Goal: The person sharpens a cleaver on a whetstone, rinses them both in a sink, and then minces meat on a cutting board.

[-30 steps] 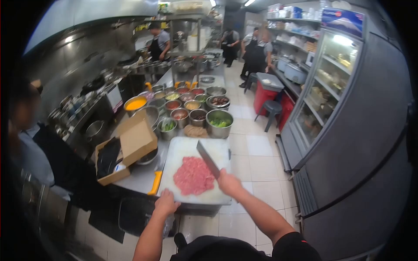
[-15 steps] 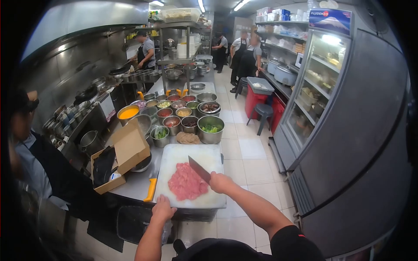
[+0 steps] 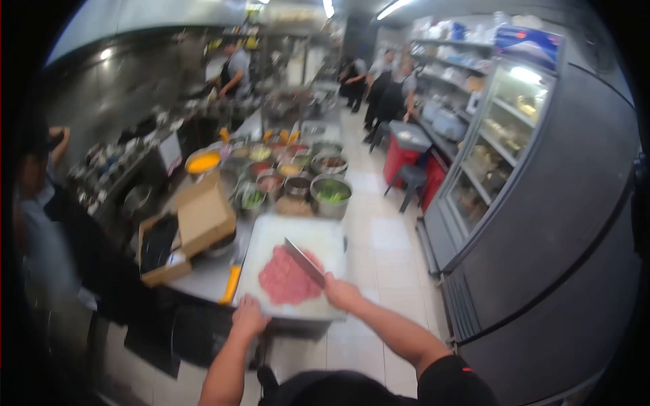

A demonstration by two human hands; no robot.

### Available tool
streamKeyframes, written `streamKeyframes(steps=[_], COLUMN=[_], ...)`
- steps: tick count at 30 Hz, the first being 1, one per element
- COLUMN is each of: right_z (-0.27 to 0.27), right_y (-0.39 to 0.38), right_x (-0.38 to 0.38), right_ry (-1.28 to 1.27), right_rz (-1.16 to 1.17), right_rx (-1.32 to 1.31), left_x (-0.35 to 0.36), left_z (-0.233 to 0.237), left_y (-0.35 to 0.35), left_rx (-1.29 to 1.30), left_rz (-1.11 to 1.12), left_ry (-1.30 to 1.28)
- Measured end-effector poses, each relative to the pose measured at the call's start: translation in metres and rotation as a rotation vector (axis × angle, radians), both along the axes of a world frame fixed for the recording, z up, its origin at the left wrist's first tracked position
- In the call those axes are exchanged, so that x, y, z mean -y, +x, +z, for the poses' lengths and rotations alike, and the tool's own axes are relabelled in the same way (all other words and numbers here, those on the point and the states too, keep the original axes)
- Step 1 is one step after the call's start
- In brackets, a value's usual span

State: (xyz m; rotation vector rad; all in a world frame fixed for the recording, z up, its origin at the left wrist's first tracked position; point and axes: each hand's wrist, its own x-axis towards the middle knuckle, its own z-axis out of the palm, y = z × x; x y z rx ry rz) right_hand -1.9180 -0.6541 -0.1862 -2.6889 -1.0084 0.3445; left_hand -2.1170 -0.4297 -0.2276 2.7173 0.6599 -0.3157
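Observation:
My right hand [image 3: 340,292] is closed round the handle of a kitchen knife [image 3: 305,262]. The broad blade points up and left across the right part of a heap of raw pink meat [image 3: 286,279], which looks chopped or sliced. Under the meat is a thick white cutting board [image 3: 274,233]. My left hand [image 3: 250,315] grips the board's front left edge, apart from the meat. A yellow-handled tool [image 3: 231,284] lies just left of the board, its far end hard to make out.
Behind the board stand several metal pots of ingredients, one with green vegetables [image 3: 332,195]. An open cardboard box [image 3: 206,213] sits to the left. A person [image 3: 74,243] stands at far left. Right of the aisle are a glass-door fridge [image 3: 497,142] and a stool [image 3: 406,181].
The view has tilted and blurred slightly. My right hand has brought the knife leftward, farther over the meat. My left hand stays at the board's edge.

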Motion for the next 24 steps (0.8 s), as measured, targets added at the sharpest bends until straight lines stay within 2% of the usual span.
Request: streamKeyframes(steps=[1,2,3,6,8,11,13,14,17,20,23,24], right_z=[-0.032,-0.013,0.017,0.052,0.009,0.010,0.052,0.046,0.008,0.047,0.000,0.008], right_y=[-0.002,0.000,-0.001,-0.017,0.000,0.009,-0.008,-0.016,-0.001,-0.009,-0.001,-0.002], right_x=[0.006,0.001,-0.005,-0.004,0.000,-0.004,-0.008,-0.005,0.003,-0.004,0.014,0.017], right_ry=[0.010,-0.053,-0.116,-0.065,-0.113,-0.095,-0.092,-0.028,-0.147,-0.088,-0.112,-0.104], right_rz=[0.033,0.044,0.052,-0.034,-0.009,-0.013,-0.067,-0.087,0.003,-0.091,-0.083,-0.084], right_rx=[-0.005,-0.036,-0.060,-0.018,-0.026,0.003,0.001,0.002,-0.001,-0.021,-0.032,-0.037], left_x=[0.000,0.003,0.001,-0.004,0.000,0.002,0.002,0.001,0.005,0.002,0.007,0.003], left_z=[-0.011,0.007,-0.001,-0.007,-0.007,0.001,0.004,0.005,0.002,0.011,0.000,0.001], left_y=[-0.003,-0.004,-0.004,-0.002,-0.002,-0.004,-0.004,-0.004,-0.005,-0.003,-0.008,-0.006], left_rx=[0.058,0.012,0.024,0.023,-0.013,-0.018,-0.023,-0.029,-0.009,-0.041,-0.025,-0.001], left_rz=[-0.008,-0.005,-0.008,0.023,0.030,0.047,0.048,0.040,0.058,0.050,0.050,0.050], left_ry=[0.056,0.000,0.011,0.003,-0.027,-0.041,-0.043,-0.042,-0.030,-0.050,-0.057,-0.038])
